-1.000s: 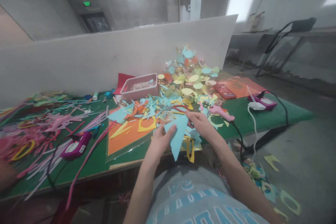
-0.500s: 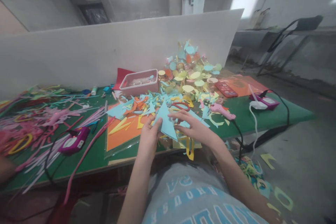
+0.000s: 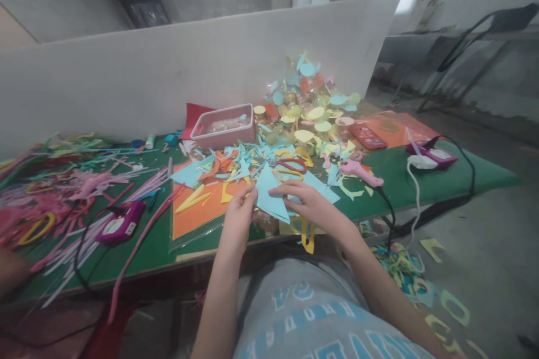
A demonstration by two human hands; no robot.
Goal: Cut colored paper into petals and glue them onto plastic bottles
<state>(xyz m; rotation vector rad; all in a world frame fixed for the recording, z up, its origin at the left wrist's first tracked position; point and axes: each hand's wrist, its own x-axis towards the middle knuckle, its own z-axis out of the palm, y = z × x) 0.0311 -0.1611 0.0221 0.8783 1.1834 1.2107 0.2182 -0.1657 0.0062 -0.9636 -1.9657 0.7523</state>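
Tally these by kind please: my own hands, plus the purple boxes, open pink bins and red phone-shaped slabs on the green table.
Hands: 2, left hand and right hand, at the light blue paper
Purple boxes: 2
Open pink bin: 1
Red phone-shaped slab: 1
Total: 6

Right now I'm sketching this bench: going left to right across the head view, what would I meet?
Left purple box, orange sheet, left hand, blue paper, right hand, pink glue gun, right purple box.

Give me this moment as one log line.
left hand: holds blue paper | right hand: at paper's right edge | beyond paper: scissors | right of scissors: glue gun
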